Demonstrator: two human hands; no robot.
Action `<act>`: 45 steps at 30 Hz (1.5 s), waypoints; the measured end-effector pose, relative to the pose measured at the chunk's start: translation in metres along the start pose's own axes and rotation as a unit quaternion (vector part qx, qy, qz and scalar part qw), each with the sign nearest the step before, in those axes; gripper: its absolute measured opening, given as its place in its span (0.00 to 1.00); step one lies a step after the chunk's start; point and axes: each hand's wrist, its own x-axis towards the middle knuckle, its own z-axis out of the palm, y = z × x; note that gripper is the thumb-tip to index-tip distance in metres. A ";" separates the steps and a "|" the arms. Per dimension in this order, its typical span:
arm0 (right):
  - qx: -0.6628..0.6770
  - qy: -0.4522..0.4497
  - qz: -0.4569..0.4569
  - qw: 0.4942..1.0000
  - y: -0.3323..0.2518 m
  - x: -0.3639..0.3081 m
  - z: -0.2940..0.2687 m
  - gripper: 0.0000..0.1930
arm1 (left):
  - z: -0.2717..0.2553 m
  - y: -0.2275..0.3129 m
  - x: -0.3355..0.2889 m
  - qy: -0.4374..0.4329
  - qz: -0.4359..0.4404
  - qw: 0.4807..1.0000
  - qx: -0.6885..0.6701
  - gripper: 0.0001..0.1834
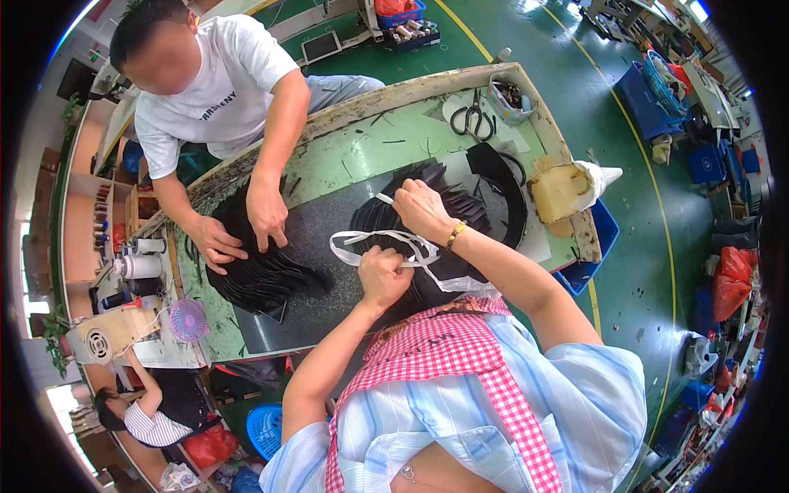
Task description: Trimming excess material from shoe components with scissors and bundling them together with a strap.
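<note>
A long white strip hangs in loops between my two hands above a fanned stack of thin black pieces. My right hand is closed, pinching the strip near one end, which sticks out past the fingers. Nearer to me, my left hand is closed round another part of it, and its fingertips are partly hidden. More of the strip trails right toward my apron. Under the stack lies a dark grey board. A curved black band rests right of the stack.
Across the table, a co-worker's hands press on another black stack. Black scissors, a clear tub and a yellowish block with a white nozzle bottle stand at the right. A purple fan is at the left. The table has a raised wooden rim.
</note>
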 end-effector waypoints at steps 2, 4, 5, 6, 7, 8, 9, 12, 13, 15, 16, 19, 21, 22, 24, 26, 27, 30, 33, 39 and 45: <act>0.000 -0.009 0.017 1.000 -0.006 0.005 0.003 0.08 | 0.001 0.005 -0.002 0.002 0.006 1.000 -0.012 0.10; 0.011 -0.020 0.039 0.999 -0.006 0.011 0.004 0.07 | 0.003 0.005 -0.002 0.002 0.025 0.999 -0.023 0.10; 0.010 -0.022 0.039 0.999 -0.007 0.010 0.004 0.07 | 0.003 0.005 -0.003 0.004 0.023 0.999 -0.024 0.10; 0.018 -0.011 0.026 0.999 -0.009 0.008 0.003 0.07 | 0.003 0.005 -0.005 -0.002 0.029 0.999 -0.023 0.10; 0.025 0.002 0.013 1.000 -0.011 0.008 0.002 0.06 | 0.003 0.004 -0.005 -0.008 0.035 0.999 -0.022 0.10; 0.018 0.017 -0.019 1.000 -0.015 0.006 0.000 0.05 | 0.003 0.002 -0.006 -0.006 0.033 0.999 -0.023 0.10; -0.008 0.006 -0.079 0.997 -0.018 0.006 -0.002 0.04 | 0.003 0.000 -0.007 -0.004 0.030 0.999 -0.013 0.10; -0.130 0.058 -0.239 0.960 -0.025 0.021 -0.024 0.07 | 0.000 0.002 -0.010 0.005 0.021 1.000 -0.008 0.10; -0.130 0.040 -0.261 0.956 -0.017 0.025 -0.021 0.07 | 0.000 0.002 -0.008 0.011 0.024 1.000 -0.015 0.09; -0.088 -0.039 -0.217 0.971 0.002 0.032 0.003 0.09 | 0.002 0.000 -0.007 0.019 0.033 0.999 -0.022 0.09; -0.090 -0.042 -0.218 0.971 0.003 0.035 0.006 0.09 | 0.002 0.000 -0.006 0.024 0.033 0.999 -0.030 0.08; 0.016 -0.096 -0.120 0.988 0.002 0.044 0.012 0.08 | 0.003 -0.001 -0.007 0.037 0.039 0.997 -0.048 0.08; 0.088 -0.107 -0.012 0.990 0.000 0.048 0.010 0.08 | 0.004 0.001 -0.008 0.045 0.044 0.996 -0.056 0.08; 0.109 -0.070 0.006 0.991 -0.002 0.050 0.011 0.10 | 0.004 0.001 -0.008 0.049 0.049 0.995 -0.066 0.07; 0.089 -0.097 0.051 0.990 -0.010 0.054 0.012 0.11 | 0.002 0.001 -0.009 0.050 0.059 0.994 -0.074 0.07; 0.062 -0.139 0.091 0.984 -0.010 0.059 0.012 0.13 | 0.004 -0.002 -0.009 0.056 0.025 0.994 -0.089 0.07; 0.063 -0.132 0.090 0.985 -0.007 0.059 0.009 0.13 | 0.005 -0.003 -0.008 0.057 0.032 0.994 -0.087 0.07; 0.345 0.151 0.000 0.926 -0.008 0.046 -0.013 0.16 | 0.001 -0.004 -0.009 0.076 -0.090 0.981 -0.154 0.10; 0.234 0.055 -0.184 0.953 -0.010 -0.004 -0.039 0.08 | -0.005 -0.015 -0.016 0.063 -0.186 0.962 -0.193 0.14; 0.185 -0.015 -0.144 0.972 -0.030 -0.075 -0.021 0.10 | -0.007 -0.008 -0.011 0.065 -0.150 0.958 -0.237 0.15; 0.218 -0.047 -0.117 0.968 -0.004 -0.077 -0.003 0.06 | 0.010 -0.005 -0.006 0.035 -0.132 0.990 -0.047 0.12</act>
